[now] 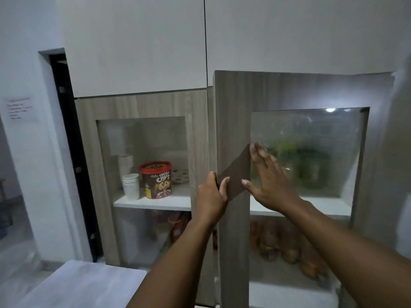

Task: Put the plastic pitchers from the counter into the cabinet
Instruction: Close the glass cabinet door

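Observation:
A wood-grain cabinet with two glass-panelled doors fills the view. The right door [232,121] stands slightly ajar, its left edge swung toward me. My left hand [211,198] curls around that edge at mid height. My right hand [266,181] lies flat with fingers spread against the door frame and glass. Behind the right glass, blurred green pitcher-like shapes [309,165] stand on the upper shelf. I cannot make them out sharply.
The left door [142,105] is closed; behind its glass stand stacked white cups [131,186] and a red Choco tub [156,180]. Orange items [287,243] fill the lower right shelf. A grey counter corner [84,283] sits lower left. A dark doorway [66,130] lies left.

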Demonstrator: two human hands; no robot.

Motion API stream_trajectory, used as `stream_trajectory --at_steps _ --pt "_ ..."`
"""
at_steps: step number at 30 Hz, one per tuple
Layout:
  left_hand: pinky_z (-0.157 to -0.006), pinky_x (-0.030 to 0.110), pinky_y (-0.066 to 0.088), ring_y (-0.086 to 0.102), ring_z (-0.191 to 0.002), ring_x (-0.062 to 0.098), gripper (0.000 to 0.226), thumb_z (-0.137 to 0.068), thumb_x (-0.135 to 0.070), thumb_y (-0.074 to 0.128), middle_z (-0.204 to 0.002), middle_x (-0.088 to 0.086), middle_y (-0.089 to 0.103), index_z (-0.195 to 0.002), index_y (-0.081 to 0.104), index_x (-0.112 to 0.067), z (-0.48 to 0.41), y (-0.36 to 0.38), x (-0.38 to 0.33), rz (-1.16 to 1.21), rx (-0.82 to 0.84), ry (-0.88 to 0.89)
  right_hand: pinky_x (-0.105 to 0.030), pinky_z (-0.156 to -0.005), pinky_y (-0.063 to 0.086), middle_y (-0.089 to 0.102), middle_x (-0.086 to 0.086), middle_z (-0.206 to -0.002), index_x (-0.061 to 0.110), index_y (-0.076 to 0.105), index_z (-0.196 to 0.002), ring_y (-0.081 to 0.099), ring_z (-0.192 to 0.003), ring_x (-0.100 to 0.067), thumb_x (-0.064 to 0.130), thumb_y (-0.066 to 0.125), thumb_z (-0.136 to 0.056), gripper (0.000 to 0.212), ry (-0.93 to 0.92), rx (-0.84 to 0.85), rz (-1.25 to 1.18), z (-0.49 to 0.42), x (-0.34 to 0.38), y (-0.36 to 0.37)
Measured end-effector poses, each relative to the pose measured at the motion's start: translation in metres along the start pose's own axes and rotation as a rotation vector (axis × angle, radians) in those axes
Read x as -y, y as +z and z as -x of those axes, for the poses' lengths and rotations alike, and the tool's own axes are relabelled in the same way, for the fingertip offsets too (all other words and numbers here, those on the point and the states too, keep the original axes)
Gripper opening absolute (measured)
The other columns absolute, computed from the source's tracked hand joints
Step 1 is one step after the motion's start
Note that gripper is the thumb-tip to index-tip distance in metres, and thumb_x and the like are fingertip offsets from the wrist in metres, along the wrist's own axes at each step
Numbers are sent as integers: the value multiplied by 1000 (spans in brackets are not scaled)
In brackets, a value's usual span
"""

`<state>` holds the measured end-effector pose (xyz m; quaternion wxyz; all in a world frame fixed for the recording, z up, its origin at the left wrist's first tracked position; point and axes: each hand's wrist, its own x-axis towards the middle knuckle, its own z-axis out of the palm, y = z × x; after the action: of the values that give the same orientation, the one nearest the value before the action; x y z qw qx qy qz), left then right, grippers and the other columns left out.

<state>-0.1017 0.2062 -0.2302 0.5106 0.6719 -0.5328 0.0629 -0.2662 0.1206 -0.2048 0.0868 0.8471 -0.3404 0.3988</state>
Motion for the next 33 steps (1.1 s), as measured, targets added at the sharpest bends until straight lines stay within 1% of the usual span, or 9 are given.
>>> stream_trajectory --at_steps 2,4,6,8,12,15,20,27,33 --pt "-65 37 48 66 -81 27 27 -102 -45 48 -88 6 67 -99 51 -19 -13 7 11 -20 6 -3 -51 -119 26 -12 12 -167 36 -15 -156 -1 -155 -17 62 49 -87 98 17 21 18 -9 -1 16" --pt "-84 39 54 63 -106 27 37 -102 -44 47 -117 9 64 -125 52 -16 -26 16 26 -125 -43 46 -53 -118 26 -19 13 -166 37 -19 -155 -9 -154 -14 64 46 -88 97 27 31 33 -20 -3 31" --pt "-113 41 42 40 -140 29 63 -101 -39 46 -156 14 37 -155 29 -11 -36 26 41 -264 -134 170 -54 -119 24 -22 13 -165 37 -20 -155 -13 -154 -12 64 43 -89 95 34 33 53 -30 -6 45" --pt "-124 45 21 11 -156 32 77 -98 -33 45 -169 17 8 -162 9 -7 -48 32 54 -384 -156 335 -55 -118 24 -20 11 -166 35 -16 -156 -13 -154 -12 62 41 -91 91 21 11 82 -38 -13 60" --pt "-126 48 11 -1 -157 34 86 -92 -28 59 -169 17 -5 -162 13 -7 -80 38 84 -641 -86 550 -54 -113 28 -6 2 -169 26 3 -160 -2 -155 -16 58 42 -92 85 -20 -39 197 -51 -28 89" --pt "-126 44 4 0 -158 30 78 -98 -33 49 -170 13 -5 -162 12 -7 -100 47 101 -748 -58 615 -53 -112 28 0 -1 -169 23 10 -160 3 -155 -19 59 43 -91 84 -26 -37 261 -63 -40 108" --pt "-124 46 10 6 -157 30 74 -98 -36 40 -170 16 5 -160 16 -3 -131 76 116 -761 -13 516 -55 -113 25 -1 -4 -169 22 12 -160 4 -155 -21 60 46 -89 87 -28 -8 303 -87 -63 140" --pt "-124 46 7 -5 -158 27 77 -101 -45 34 -170 15 -4 -161 9 -4 -162 110 139 -811 65 433 -56 -117 14 -22 -1 -166 25 -6 -159 -16 -153 -20 62 45 -89 95 20 45 314 -124 -82 178" --pt "-127 45 -2 -22 -155 24 84 -99 -45 36 -169 12 -20 -160 -8 -7 -167 124 147 -776 102 395 -57 -114 17 -4 -4 -169 23 9 -160 3 -155 -24 69 44 -84 96 2 -13 323 -130 -96 195"
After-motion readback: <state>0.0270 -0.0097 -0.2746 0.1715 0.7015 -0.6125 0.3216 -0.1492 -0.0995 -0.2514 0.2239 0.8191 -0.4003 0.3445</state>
